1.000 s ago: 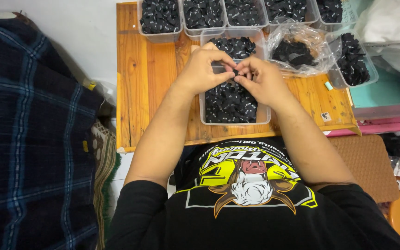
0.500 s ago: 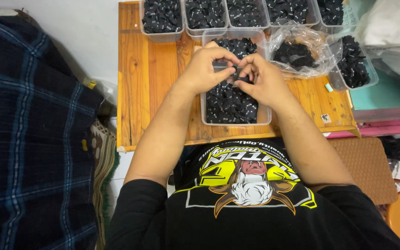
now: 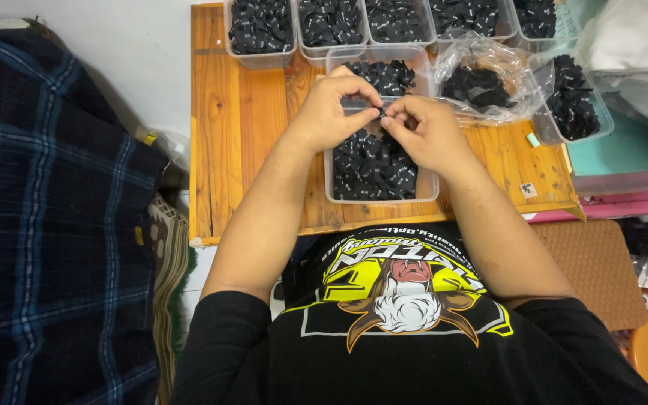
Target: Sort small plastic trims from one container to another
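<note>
Both hands meet over a clear tub of small black pieces on the wooden table. The left hand and right hand pinch one black piece between fingertips, seemingly a folded tag, just above the tub. More tubs line the far edge.

— What am I seeing of the wearer from here?

— A black short-sleeved T-shirt, lower centre of the frame. Its chest print shows a white-bearded horned figure with yellow and white lettering. Both forearms are bare, the left hand and right hand ungloved.
</note>
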